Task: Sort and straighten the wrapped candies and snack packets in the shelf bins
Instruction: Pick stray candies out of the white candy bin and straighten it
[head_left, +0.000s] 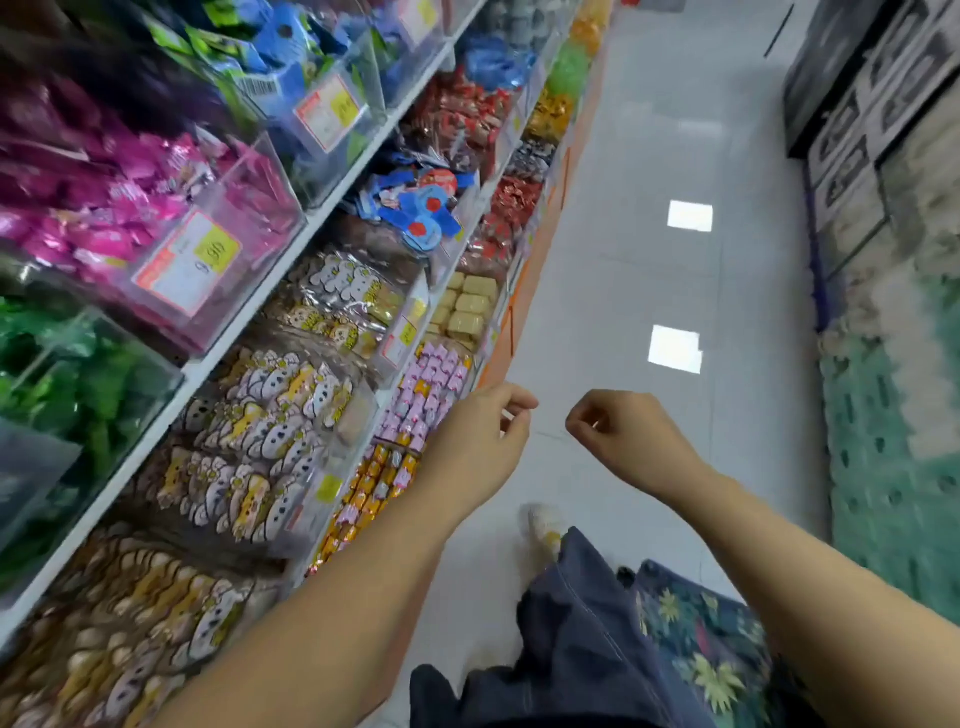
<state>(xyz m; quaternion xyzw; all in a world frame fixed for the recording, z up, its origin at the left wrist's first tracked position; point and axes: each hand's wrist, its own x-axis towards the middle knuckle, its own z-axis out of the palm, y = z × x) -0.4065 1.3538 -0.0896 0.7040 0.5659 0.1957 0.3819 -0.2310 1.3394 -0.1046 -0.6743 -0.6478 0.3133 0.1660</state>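
Observation:
Clear shelf bins run along the left. One bin holds pink wrapped candies (119, 208), and lower bins hold cream and yellow snack packets (270, 415). The bottom row has small pink candies (431, 384) and orange candies (374, 483). My left hand (483, 436) hangs over the aisle just right of the pink candy bin, fingers loosely curled, holding nothing. My right hand (618, 431) is beside it over the floor, fingers loosely curled and empty.
Green packets (62, 384) fill a bin at the far left, with blue ones (291, 47) above. A white tiled aisle (649, 156) stretches ahead. Dark stacked boxes (852, 104) and a green crate (893, 467) line the right side. My leg and shoe (545, 525) are below.

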